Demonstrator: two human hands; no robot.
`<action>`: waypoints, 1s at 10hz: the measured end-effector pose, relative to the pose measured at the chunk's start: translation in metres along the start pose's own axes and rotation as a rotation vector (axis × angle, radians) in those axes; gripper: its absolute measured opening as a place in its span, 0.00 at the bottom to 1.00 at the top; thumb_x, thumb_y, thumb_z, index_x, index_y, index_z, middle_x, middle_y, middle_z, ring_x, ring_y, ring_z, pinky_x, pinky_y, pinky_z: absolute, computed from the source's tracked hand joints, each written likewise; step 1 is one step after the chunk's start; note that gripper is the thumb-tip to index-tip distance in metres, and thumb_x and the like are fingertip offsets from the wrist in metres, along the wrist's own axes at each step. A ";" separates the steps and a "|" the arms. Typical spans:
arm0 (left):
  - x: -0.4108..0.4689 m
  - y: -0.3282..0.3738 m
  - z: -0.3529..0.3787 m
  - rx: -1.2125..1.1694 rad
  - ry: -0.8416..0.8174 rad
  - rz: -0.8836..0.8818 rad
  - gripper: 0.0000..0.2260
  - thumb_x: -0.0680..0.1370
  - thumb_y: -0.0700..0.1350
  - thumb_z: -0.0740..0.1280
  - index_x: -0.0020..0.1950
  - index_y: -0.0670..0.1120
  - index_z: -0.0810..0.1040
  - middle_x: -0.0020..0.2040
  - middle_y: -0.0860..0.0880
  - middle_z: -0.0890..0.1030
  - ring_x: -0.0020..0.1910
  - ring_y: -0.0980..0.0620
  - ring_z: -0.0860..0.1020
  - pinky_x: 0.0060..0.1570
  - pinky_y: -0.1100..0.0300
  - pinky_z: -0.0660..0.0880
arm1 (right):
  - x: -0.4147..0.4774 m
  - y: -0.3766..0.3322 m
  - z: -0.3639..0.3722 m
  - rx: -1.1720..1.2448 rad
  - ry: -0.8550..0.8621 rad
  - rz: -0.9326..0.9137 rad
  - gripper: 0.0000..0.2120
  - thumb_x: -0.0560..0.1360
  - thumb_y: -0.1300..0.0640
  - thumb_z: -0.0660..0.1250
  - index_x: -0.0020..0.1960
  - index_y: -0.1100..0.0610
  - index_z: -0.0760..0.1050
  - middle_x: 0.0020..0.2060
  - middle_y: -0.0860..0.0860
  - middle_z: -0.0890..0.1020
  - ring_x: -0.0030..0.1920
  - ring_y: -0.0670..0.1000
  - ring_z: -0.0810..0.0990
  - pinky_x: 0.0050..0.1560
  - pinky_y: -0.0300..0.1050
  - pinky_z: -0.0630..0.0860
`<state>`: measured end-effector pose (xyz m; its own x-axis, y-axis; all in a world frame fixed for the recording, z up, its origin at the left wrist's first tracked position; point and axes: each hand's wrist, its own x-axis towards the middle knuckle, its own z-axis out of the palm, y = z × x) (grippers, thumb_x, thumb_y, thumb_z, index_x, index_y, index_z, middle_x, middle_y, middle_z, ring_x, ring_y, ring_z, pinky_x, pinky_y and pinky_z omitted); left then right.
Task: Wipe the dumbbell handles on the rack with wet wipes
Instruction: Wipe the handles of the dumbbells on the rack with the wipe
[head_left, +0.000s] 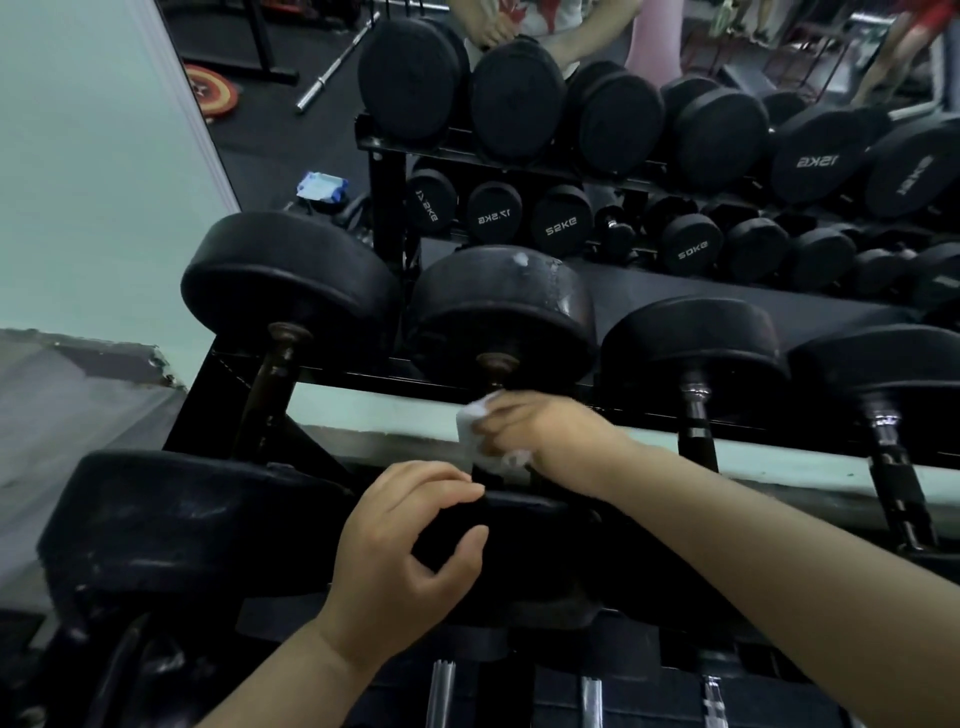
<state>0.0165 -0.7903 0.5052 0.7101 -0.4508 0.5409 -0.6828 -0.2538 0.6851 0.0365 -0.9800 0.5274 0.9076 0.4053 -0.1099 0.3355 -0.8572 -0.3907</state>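
My right hand (535, 426) grips a white wet wipe (475, 423) wrapped round the handle of the second dumbbell (506, 312) on the black rack (363, 382). The handle is mostly hidden under the wipe and my fingers. My left hand (410, 545) hovers over the near head of that dumbbell (524, 530), fingers loosely curled, holding nothing. To the left lies another dumbbell with a rusty brown handle (275, 374). To the right, two dumbbells show chrome and black handles (696, 415) (888, 452).
A mirror behind the rack reflects the dumbbell rows, a person and a blue wet wipe pack (322, 187) on the floor. A pale wall (78, 182) stands at left. More chrome handles (441, 691) show on the lower tier.
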 end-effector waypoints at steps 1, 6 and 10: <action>0.000 0.000 -0.001 -0.002 -0.014 -0.015 0.09 0.68 0.48 0.64 0.48 0.52 0.74 0.49 0.57 0.75 0.48 0.64 0.73 0.55 0.75 0.68 | -0.009 0.002 0.007 0.071 0.074 0.011 0.12 0.69 0.65 0.60 0.44 0.67 0.81 0.45 0.62 0.83 0.48 0.58 0.82 0.53 0.36 0.68; 0.002 -0.001 -0.001 -0.007 -0.029 -0.017 0.09 0.69 0.49 0.64 0.48 0.53 0.74 0.49 0.57 0.75 0.50 0.68 0.72 0.55 0.76 0.66 | -0.006 0.018 -0.002 1.172 0.815 0.918 0.12 0.72 0.69 0.59 0.36 0.54 0.72 0.34 0.52 0.77 0.40 0.52 0.76 0.45 0.47 0.74; 0.002 -0.002 -0.001 -0.015 -0.019 -0.007 0.09 0.68 0.49 0.64 0.48 0.53 0.74 0.48 0.57 0.75 0.48 0.64 0.74 0.54 0.75 0.68 | 0.007 0.002 0.011 0.933 0.423 0.664 0.15 0.73 0.60 0.64 0.29 0.57 0.66 0.24 0.48 0.69 0.27 0.45 0.66 0.36 0.35 0.68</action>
<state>0.0194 -0.7900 0.5059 0.7116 -0.4652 0.5265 -0.6748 -0.2440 0.6965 0.0410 -0.9749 0.5154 0.9024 -0.3096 -0.2996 -0.3769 -0.2303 -0.8972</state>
